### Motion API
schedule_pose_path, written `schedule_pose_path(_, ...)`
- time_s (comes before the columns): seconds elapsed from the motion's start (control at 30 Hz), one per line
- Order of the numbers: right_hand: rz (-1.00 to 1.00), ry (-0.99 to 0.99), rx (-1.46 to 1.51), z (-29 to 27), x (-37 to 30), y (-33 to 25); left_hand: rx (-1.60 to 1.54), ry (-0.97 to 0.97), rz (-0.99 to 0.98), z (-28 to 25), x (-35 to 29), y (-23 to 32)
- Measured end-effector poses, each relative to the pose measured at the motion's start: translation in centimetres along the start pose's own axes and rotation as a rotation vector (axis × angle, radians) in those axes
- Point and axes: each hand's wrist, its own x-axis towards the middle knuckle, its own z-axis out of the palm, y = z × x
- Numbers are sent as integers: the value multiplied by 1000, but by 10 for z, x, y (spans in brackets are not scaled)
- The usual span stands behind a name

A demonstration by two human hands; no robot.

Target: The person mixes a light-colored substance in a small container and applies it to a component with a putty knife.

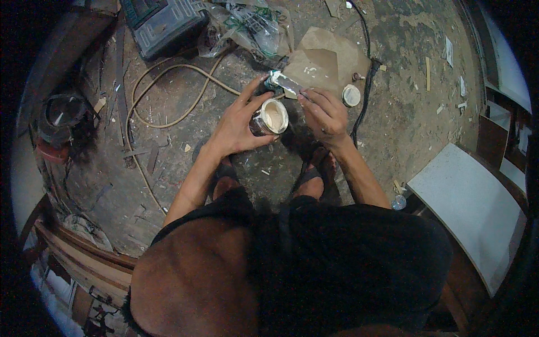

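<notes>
My left hand is wrapped round an open jar with a dark side and a pale rim, cream-coloured paste inside. Its fingers also reach to a small teal piece smeared with white paste; what this is I cannot make out. In my right hand is a flat metal putty knife, pinched between thumb and fingers, with white paste along its blade. The blade's far end meets the teal piece above the jar. On the floor to the right lies a round lid with a pale, coated face.
Brown paper with white flecks lies beyond my hands, near a clear plastic bag and a dark tool case. A tan hose loops at left; a black cable runs at right. A white panel is at far right.
</notes>
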Motion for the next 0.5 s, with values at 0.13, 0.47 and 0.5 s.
schedule_pose_path(0.13,-2,12,2,4,-3,3,-16,0,2,1,0,-1)
schedule_pose_path(0.47,-5,-12,-32,1,-5,6,-27,-15,-32,-1,0,2)
schedule_pose_path(0.5,-6,-5,-31,2,-7,8,-25,-12,-27,-1,0,2)
